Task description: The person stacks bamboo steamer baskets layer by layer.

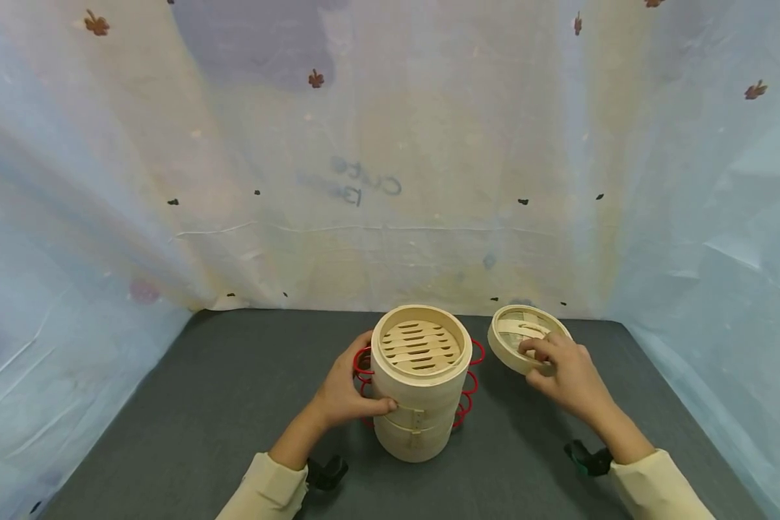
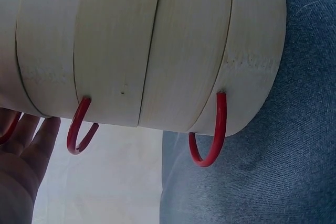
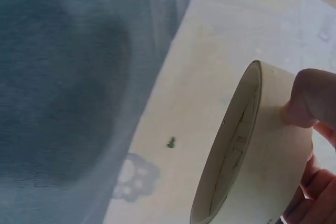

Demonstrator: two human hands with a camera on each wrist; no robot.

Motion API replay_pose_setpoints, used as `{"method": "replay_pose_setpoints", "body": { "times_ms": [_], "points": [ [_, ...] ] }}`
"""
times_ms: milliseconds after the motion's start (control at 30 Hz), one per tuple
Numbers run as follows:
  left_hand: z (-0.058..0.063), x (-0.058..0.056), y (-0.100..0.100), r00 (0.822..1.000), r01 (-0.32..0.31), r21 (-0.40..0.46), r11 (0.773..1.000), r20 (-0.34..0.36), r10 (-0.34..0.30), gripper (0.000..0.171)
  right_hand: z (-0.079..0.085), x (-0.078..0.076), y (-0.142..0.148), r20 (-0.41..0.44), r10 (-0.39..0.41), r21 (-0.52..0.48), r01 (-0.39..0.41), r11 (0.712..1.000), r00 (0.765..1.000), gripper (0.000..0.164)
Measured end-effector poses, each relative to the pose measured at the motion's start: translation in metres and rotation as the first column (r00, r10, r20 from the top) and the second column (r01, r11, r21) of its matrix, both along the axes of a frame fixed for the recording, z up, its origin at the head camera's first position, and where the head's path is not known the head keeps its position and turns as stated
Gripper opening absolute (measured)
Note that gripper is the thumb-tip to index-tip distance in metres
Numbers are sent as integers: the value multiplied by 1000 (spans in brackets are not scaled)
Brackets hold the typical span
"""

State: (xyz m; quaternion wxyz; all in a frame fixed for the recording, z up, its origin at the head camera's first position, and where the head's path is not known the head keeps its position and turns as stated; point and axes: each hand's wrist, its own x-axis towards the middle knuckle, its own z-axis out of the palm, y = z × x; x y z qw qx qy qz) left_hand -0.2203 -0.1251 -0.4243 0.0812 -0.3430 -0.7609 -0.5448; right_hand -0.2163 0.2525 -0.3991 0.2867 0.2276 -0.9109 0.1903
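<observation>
A tall bamboo steamer (image 1: 422, 401) of stacked round tiers stands upright on the dark table, its slatted top tier facing up. Red loop handles (image 2: 221, 124) stick out along its sides. My left hand (image 1: 346, 392) grips the upper part of the stack from the left, thumb across the front and fingers round the far side, partly hidden. To the right of the stack, my right hand (image 1: 570, 372) holds the round bamboo lid (image 1: 505, 349) up off the table, tilted. In the right wrist view the thumb presses the lid's side wall (image 3: 278, 140), and other fingers curl behind it.
Dark grey cloth (image 1: 247, 404) covers the table. Pale plastic sheeting (image 1: 390, 180) hangs behind it and on both sides. Dark straps (image 1: 327, 473) show below each wrist.
</observation>
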Motion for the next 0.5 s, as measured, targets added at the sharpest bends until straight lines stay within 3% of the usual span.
{"method": "replay_pose_setpoints", "body": {
  "times_ms": [500],
  "points": [
    [2,2,1,1000,-7,7,1000,-13,7,95,40,-3,-13,-69,42,-66,-47,997,997,38]
  ]
}}
